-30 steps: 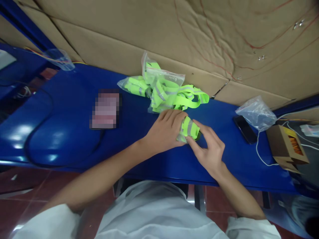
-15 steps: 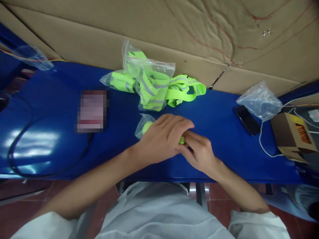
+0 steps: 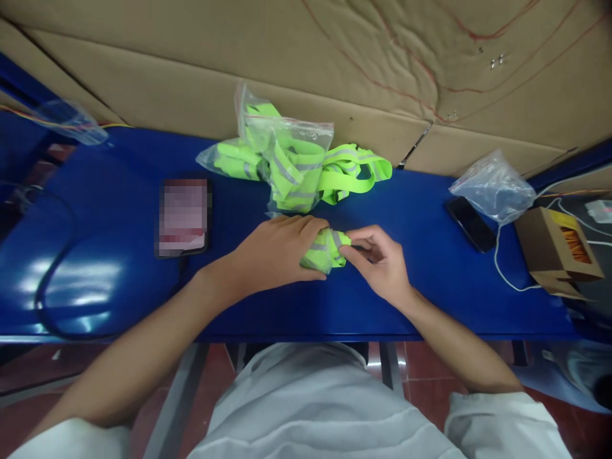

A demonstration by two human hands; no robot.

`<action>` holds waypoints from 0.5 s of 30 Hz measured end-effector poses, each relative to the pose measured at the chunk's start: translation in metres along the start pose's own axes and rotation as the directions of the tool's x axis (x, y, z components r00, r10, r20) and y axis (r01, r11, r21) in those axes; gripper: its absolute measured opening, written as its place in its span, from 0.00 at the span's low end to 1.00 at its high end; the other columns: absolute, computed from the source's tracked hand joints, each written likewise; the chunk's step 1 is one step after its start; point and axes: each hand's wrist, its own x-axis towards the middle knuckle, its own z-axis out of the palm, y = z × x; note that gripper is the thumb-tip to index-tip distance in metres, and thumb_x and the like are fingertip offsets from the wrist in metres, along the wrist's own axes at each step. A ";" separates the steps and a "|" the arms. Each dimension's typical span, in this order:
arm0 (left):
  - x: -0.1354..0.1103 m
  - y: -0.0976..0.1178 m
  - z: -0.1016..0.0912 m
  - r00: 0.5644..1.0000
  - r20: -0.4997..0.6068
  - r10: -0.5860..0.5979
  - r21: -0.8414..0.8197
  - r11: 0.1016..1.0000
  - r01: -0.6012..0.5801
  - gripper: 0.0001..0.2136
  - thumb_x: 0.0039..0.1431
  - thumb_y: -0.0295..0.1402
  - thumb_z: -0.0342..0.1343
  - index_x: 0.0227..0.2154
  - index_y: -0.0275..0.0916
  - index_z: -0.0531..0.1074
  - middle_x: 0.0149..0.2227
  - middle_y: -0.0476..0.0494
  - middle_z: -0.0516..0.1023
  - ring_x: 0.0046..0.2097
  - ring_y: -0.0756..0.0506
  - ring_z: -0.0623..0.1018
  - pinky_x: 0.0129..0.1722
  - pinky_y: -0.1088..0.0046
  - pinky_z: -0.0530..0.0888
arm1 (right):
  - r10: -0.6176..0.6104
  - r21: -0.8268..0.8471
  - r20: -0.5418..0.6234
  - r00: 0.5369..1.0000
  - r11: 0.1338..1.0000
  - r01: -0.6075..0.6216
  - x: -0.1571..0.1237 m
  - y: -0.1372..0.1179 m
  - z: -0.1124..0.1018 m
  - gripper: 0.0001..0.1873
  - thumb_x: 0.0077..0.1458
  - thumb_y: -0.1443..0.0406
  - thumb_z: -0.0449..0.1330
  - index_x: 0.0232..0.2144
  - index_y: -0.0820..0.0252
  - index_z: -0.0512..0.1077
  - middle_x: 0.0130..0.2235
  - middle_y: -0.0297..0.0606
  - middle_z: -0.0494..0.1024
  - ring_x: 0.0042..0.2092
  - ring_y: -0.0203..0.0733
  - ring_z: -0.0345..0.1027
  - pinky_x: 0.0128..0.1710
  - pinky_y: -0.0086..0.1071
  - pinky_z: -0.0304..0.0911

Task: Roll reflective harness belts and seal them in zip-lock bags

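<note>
In the head view, a rolled yellow-green strap (image 3: pixel 329 250) with grey bands sits between the two hands, over the front part of the blue desk (image 3: pixel 296 319). The left hand (image 3: pixel 280 254) curls around its left end from above, fingers bent over the far side and thumb along the near side; clear plastic shows around the part by the palm. The right hand (image 3: pixel 382 262) has its thumb and fingertips drawn nearly together at the roll's right end, pinching its edge, while the palm stands apart from it. Beyond the hands, near the cardboard wall (image 3: pixel 201 89), lies a pile of similar straps (image 3: pixel 296 169), partly inside clear bags, apart from the roll.
</note>
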 end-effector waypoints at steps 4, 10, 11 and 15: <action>0.010 0.007 0.004 1.000 -0.020 -0.012 -0.006 1.000 0.012 0.32 0.52 0.46 0.74 0.53 0.34 0.69 0.47 0.37 0.82 0.47 0.36 0.84 0.45 0.65 0.74 | -0.189 -0.126 0.038 0.981 0.973 0.193 -0.006 -0.002 0.003 0.04 0.65 0.65 0.64 0.42 0.59 0.78 0.43 0.39 0.85 0.40 0.38 0.81 0.42 0.30 0.78; 0.012 0.015 0.010 0.994 -0.067 0.080 0.081 0.994 -0.075 0.29 0.56 0.47 0.71 0.52 0.33 0.68 0.47 0.36 0.82 0.46 0.37 0.84 0.42 0.66 0.72 | -0.241 -0.229 0.085 0.967 0.940 0.255 -0.007 -0.005 0.005 0.06 0.66 0.65 0.62 0.41 0.59 0.80 0.39 0.37 0.85 0.35 0.37 0.81 0.39 0.29 0.77; 0.012 0.016 0.012 0.992 -0.088 0.093 0.094 0.992 -0.085 0.27 0.59 0.46 0.70 0.50 0.33 0.68 0.46 0.36 0.82 0.45 0.37 0.84 0.41 0.66 0.72 | -0.247 -0.246 0.078 0.966 0.934 0.258 -0.008 -0.005 0.005 0.06 0.67 0.65 0.62 0.40 0.60 0.79 0.37 0.36 0.85 0.34 0.37 0.80 0.38 0.28 0.76; 0.017 0.023 0.017 0.970 -0.195 0.144 0.079 0.988 -0.131 0.13 0.66 0.33 0.62 0.48 0.35 0.68 0.42 0.41 0.82 0.40 0.41 0.83 0.38 0.66 0.70 | -0.337 -0.249 0.209 0.918 0.889 0.384 -0.009 -0.012 0.004 0.10 0.70 0.65 0.56 0.46 0.60 0.77 0.38 0.38 0.84 0.37 0.38 0.80 0.40 0.31 0.77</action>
